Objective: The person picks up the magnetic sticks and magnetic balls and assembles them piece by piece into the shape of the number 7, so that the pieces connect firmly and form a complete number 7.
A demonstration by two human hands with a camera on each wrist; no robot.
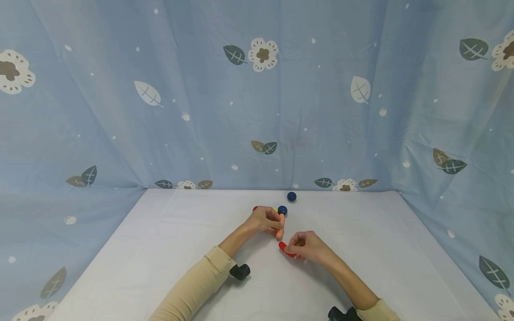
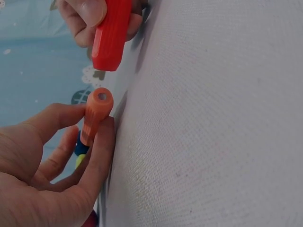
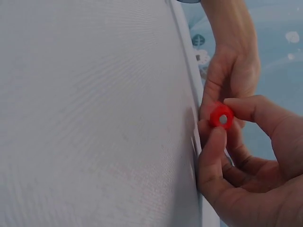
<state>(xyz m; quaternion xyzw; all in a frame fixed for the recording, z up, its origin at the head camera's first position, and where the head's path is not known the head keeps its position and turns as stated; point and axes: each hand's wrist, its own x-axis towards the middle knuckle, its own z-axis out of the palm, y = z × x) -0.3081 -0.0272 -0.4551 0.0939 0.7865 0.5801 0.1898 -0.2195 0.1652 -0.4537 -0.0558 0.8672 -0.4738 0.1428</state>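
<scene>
My left hand [image 1: 263,219] pinches an orange magnetic rod [image 1: 280,226] between thumb and fingers. A small metal disc shows in the rod's near end in the left wrist view, where its far end meets a blue ball [image 2: 80,144]. To the right and closer to me, my right hand [image 1: 309,246] holds a red magnetic rod [image 1: 286,250], which looks slightly bent in the head view. Its end [image 2: 106,62] points toward the orange rod's disc, with a gap between. A yellow piece [image 2: 80,161] and a dark red ball [image 2: 90,220] are partly hidden behind my left hand.
Another blue ball [image 1: 291,196] lies farther back on the white tabletop [image 1: 361,227], near the blue patterned curtain [image 1: 321,111]. Black devices sit at my left wrist [image 1: 240,271] and right wrist [image 1: 343,314], low over the table.
</scene>
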